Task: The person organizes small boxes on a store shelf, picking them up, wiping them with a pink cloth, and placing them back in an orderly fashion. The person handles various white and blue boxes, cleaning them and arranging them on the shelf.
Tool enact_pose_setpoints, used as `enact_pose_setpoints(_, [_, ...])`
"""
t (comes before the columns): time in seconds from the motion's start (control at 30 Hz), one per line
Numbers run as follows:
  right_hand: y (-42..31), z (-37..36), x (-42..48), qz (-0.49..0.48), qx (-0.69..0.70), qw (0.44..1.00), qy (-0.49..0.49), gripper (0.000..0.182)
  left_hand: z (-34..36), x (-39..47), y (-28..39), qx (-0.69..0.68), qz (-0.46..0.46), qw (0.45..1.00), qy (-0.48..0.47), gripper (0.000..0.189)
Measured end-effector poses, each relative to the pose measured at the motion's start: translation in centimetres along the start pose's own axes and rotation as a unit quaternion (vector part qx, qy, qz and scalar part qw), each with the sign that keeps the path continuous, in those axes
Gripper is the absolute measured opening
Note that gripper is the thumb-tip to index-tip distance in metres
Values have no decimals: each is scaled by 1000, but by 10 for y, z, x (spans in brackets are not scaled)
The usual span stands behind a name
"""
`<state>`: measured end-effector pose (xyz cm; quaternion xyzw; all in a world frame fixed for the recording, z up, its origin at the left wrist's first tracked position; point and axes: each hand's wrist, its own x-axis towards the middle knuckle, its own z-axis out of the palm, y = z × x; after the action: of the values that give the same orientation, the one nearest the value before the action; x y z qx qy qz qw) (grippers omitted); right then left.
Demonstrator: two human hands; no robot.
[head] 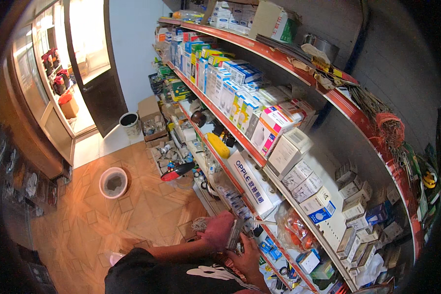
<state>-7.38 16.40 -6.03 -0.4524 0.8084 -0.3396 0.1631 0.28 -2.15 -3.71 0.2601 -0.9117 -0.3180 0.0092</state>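
My left arm reaches in from the lower left, and my left hand [217, 228] is wrapped in or covered by a reddish-pink cloth [222, 223]. The cloth lies against the left side of a small greyish box [235, 234]. At the box's lower right is my right hand [247, 253], its fingers bent around the lower end. Both hands are close together before the shelf's lower levels. My fingers under the cloth are hidden. A pale mesh-like or wiry bundle [199, 224] shows just left of the cloth.
A long shelf unit [220, 106] with red edges holds light bulb boxes, a white lamp carton [255, 183] and a yellow object [218, 145]. On the tiled floor stand a pink basin [113, 183], a bucket [129, 125] and an open carton [153, 126]. A dark door [103, 95] stands ajar.
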Motion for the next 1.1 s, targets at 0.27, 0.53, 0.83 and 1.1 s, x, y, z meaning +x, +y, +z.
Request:
enact_pose_setpoints(0.27, [9,0,-14,-146,-10,989,-21,101,11,-73,-8,-108,176,976,67,90])
enact_pose_setpoints(0.53, [23,3,-38,-155,-6,987,35,104,116,-90,-47,-96,77,989,-84,53])
enact_pose_setpoints(0.83, [29,-27,-74,83,174,954,228,79,52,-86,12,-462,86,841,-269,67])
enact_pose_setpoints(1.1, [27,-3,-107,191,270,918,217,32,72,-74,-29,-398,300,845,-195,52])
